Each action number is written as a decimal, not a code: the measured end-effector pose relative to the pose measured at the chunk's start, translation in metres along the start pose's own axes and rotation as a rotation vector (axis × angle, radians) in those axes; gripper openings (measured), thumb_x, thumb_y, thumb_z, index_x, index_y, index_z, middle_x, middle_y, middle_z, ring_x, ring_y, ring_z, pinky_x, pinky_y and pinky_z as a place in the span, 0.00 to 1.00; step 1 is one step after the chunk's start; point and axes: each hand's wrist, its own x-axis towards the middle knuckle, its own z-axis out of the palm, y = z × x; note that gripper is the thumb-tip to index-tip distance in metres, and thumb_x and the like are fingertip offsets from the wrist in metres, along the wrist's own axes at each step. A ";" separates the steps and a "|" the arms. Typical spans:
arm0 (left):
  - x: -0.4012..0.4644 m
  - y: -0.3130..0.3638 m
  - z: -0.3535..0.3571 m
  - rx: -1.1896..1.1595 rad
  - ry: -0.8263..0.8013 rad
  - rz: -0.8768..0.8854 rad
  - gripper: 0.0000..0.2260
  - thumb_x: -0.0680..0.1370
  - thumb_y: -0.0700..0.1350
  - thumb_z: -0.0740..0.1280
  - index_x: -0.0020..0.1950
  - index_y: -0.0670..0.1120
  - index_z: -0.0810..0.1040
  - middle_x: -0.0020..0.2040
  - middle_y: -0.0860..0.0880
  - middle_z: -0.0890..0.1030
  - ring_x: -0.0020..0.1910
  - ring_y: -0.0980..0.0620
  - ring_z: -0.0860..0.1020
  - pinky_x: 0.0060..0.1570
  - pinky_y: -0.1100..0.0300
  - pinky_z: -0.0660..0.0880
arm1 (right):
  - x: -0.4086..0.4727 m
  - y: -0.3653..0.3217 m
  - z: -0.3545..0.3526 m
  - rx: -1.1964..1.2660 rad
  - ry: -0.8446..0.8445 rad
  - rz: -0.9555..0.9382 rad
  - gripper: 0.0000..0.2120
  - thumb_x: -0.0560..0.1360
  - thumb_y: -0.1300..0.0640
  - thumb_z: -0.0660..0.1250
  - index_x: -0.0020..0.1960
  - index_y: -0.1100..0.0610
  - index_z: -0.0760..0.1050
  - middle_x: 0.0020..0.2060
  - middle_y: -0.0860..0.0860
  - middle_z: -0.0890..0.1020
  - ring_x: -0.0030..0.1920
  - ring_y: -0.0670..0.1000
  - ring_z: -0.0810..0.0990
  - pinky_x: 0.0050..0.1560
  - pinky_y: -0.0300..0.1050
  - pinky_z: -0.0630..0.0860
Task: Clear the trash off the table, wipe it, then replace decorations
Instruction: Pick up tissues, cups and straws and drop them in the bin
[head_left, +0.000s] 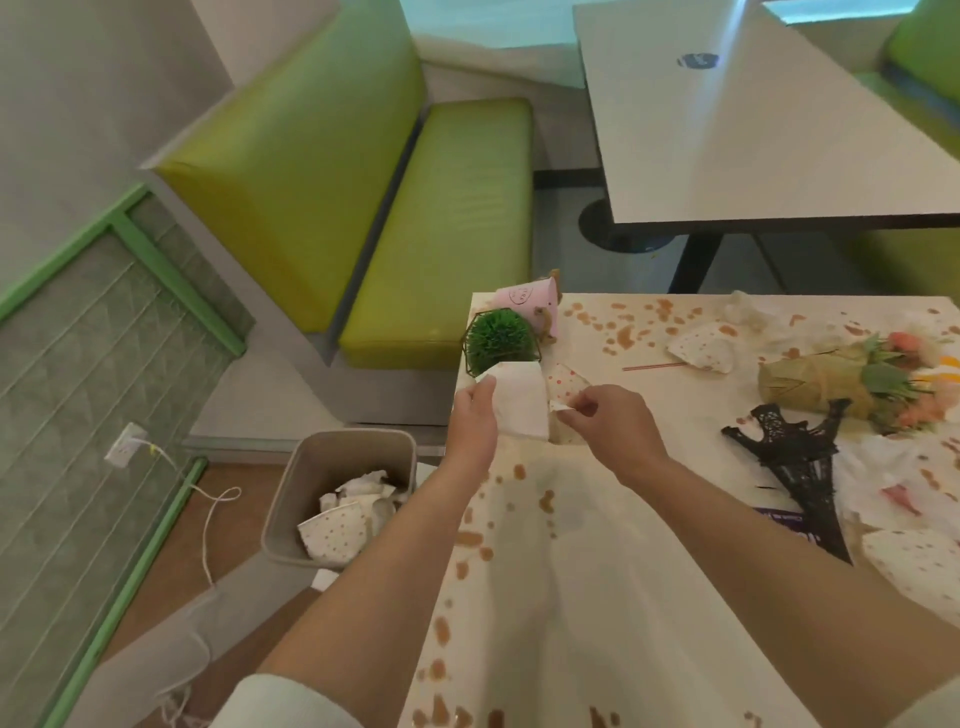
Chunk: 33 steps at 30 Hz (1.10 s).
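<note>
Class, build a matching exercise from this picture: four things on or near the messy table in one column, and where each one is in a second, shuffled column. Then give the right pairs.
Things
1. white napkin
2. bin
3. black tower model
4. green ball plant

Places
A. lying flat on the table, right of the hands
B. on the floor beside the table
C. held in the left hand
D. at the table's far left corner

Pairs: 1-C, 2-B, 3-A, 4-D
</note>
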 end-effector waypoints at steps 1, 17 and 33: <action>-0.002 -0.003 -0.014 -0.032 0.003 -0.023 0.16 0.82 0.57 0.55 0.62 0.47 0.69 0.49 0.50 0.73 0.51 0.48 0.72 0.49 0.53 0.70 | -0.004 -0.009 0.009 0.021 -0.008 -0.004 0.05 0.75 0.53 0.72 0.43 0.53 0.81 0.41 0.48 0.83 0.43 0.49 0.80 0.43 0.44 0.75; -0.015 -0.074 -0.228 -0.150 0.229 -0.116 0.19 0.82 0.58 0.55 0.69 0.49 0.66 0.60 0.50 0.75 0.57 0.48 0.73 0.59 0.53 0.70 | -0.062 -0.128 0.172 -0.062 -0.210 -0.130 0.08 0.78 0.59 0.67 0.56 0.52 0.81 0.51 0.50 0.81 0.50 0.51 0.78 0.46 0.40 0.71; 0.002 -0.103 -0.244 -0.107 0.099 -0.234 0.18 0.83 0.54 0.55 0.70 0.48 0.65 0.60 0.49 0.74 0.57 0.49 0.74 0.56 0.52 0.74 | -0.082 -0.149 0.226 0.441 -0.418 0.221 0.13 0.79 0.51 0.66 0.62 0.51 0.74 0.54 0.47 0.80 0.51 0.49 0.80 0.42 0.36 0.76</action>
